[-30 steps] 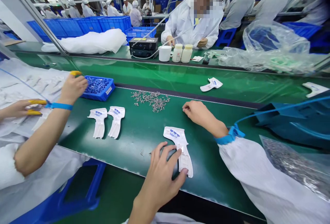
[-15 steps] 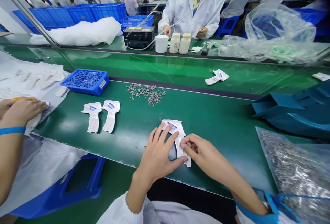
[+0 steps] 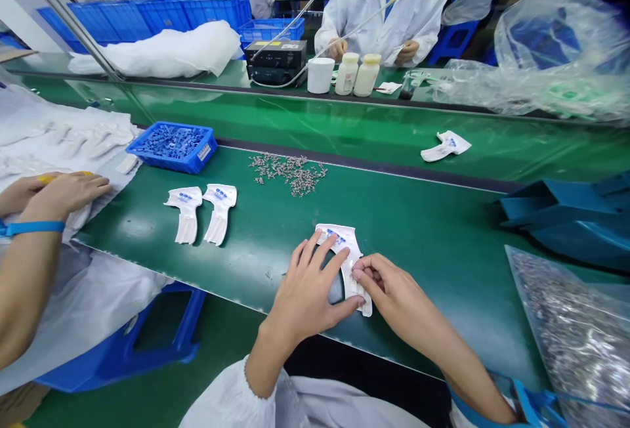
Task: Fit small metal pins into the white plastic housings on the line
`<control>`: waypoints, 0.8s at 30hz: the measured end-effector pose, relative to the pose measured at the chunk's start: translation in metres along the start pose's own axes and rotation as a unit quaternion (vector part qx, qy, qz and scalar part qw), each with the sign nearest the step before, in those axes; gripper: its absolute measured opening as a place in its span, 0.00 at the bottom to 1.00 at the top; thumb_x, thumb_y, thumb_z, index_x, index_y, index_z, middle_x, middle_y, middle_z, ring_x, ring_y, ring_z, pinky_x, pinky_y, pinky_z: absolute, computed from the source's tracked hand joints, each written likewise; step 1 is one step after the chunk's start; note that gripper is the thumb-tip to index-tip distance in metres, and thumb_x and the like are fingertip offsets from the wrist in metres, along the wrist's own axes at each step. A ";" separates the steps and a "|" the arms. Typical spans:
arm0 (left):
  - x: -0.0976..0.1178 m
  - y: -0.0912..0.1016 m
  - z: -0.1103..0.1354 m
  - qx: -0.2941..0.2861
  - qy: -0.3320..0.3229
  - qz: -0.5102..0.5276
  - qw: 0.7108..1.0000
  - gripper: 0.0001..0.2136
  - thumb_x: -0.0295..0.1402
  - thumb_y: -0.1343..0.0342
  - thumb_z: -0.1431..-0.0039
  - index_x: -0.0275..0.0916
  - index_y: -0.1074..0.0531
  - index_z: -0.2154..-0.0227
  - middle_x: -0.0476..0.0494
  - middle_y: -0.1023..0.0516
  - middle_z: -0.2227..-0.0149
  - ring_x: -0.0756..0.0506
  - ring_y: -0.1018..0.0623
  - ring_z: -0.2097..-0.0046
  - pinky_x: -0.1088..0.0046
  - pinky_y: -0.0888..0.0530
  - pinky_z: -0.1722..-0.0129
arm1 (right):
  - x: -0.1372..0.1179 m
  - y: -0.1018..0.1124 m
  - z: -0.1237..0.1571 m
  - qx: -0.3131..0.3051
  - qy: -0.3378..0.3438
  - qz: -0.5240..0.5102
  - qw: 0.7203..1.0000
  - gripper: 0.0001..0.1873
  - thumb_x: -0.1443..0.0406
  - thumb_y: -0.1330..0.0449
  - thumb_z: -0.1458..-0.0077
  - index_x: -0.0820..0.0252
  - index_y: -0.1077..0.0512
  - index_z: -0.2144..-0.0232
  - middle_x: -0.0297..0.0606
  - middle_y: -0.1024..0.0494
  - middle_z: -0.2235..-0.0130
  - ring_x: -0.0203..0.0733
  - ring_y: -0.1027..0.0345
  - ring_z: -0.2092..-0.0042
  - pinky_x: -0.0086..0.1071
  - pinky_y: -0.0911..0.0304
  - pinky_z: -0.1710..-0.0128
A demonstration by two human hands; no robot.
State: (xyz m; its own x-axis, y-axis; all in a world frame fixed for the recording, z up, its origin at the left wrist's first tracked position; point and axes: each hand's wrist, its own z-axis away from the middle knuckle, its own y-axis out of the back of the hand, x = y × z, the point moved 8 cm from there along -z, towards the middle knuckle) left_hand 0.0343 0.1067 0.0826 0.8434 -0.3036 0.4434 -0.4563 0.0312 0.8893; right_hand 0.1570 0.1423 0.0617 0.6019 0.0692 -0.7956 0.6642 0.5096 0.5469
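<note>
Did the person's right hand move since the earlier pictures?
Yes: the right hand moved nearer the person, away from the pile of metal parts, onto the white printed piece.

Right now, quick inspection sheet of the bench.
Surface: green conveyor belt, glossy.
Job's things: left hand spread on a white gun-shaped piece printed blue; right hand pinching its edge. Two matching white pieces lie further left, near loose silver metal bits and a blue plastic crate of blue parts.
Clutter: clear bag of silver parts; teal folded sheet.
Cables: thin clear tube at far bench.
Surroundings: co-worker's hand with yellow finger cots; white-gowned co-worker opposite; blue crates.
</note>
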 end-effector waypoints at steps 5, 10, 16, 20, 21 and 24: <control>-0.001 0.000 -0.001 -0.006 0.004 -0.001 1.000 0.33 0.52 0.44 0.40 0.41 0.40 0.37 0.38 0.42 0.33 0.33 0.50 0.30 0.47 0.43 0.35 | 0.001 0.001 0.001 0.005 -0.006 -0.009 1.000 0.11 0.56 0.51 0.33 0.53 0.34 0.64 0.31 0.30 0.69 0.41 0.36 0.67 0.33 0.42 0.66; 0.000 0.001 0.000 -0.004 0.003 0.004 1.000 0.32 0.52 0.43 0.40 0.42 0.39 0.38 0.38 0.42 0.33 0.33 0.50 0.30 0.46 0.43 0.36 | -0.004 -0.001 0.003 -0.021 0.002 0.010 1.000 0.13 0.57 0.53 0.33 0.53 0.34 0.65 0.31 0.30 0.69 0.40 0.36 0.67 0.33 0.42 0.66; 0.000 0.002 0.000 0.000 0.003 0.012 1.000 0.32 0.50 0.42 0.41 0.42 0.39 0.38 0.37 0.42 0.33 0.33 0.49 0.30 0.46 0.43 0.35 | -0.005 0.001 -0.001 -0.028 0.009 0.066 0.997 0.12 0.59 0.53 0.33 0.53 0.34 0.66 0.34 0.29 0.66 0.42 0.34 0.65 0.34 0.41 0.65; -0.001 0.002 -0.001 0.006 0.002 0.020 1.000 0.31 0.50 0.42 0.41 0.42 0.40 0.38 0.37 0.41 0.33 0.33 0.49 0.30 0.46 0.43 0.35 | -0.007 0.003 -0.004 -0.018 0.016 0.094 0.995 0.10 0.59 0.52 0.34 0.53 0.33 0.65 0.35 0.28 0.66 0.43 0.33 0.65 0.34 0.41 0.65; -0.001 0.002 -0.001 0.005 0.002 0.021 1.000 0.31 0.50 0.42 0.41 0.42 0.40 0.38 0.37 0.41 0.33 0.33 0.49 0.30 0.46 0.43 0.35 | -0.007 0.003 -0.004 -0.019 0.015 0.098 0.995 0.10 0.59 0.52 0.34 0.53 0.33 0.65 0.34 0.28 0.66 0.43 0.33 0.65 0.34 0.41 0.66; -0.001 0.001 -0.001 0.005 0.002 0.025 1.000 0.32 0.50 0.43 0.41 0.43 0.40 0.38 0.38 0.41 0.33 0.33 0.49 0.30 0.46 0.43 0.35 | -0.009 0.005 -0.007 -0.020 0.009 0.102 0.994 0.07 0.59 0.50 0.36 0.52 0.34 0.65 0.33 0.29 0.68 0.42 0.33 0.67 0.33 0.41 0.67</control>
State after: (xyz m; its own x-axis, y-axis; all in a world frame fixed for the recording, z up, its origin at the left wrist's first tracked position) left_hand 0.0330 0.1080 0.0828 0.8203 -0.2985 0.4878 -0.5007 0.0374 0.8648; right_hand 0.1521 0.1497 0.0694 0.7145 0.1902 -0.6733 0.5098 0.5177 0.6871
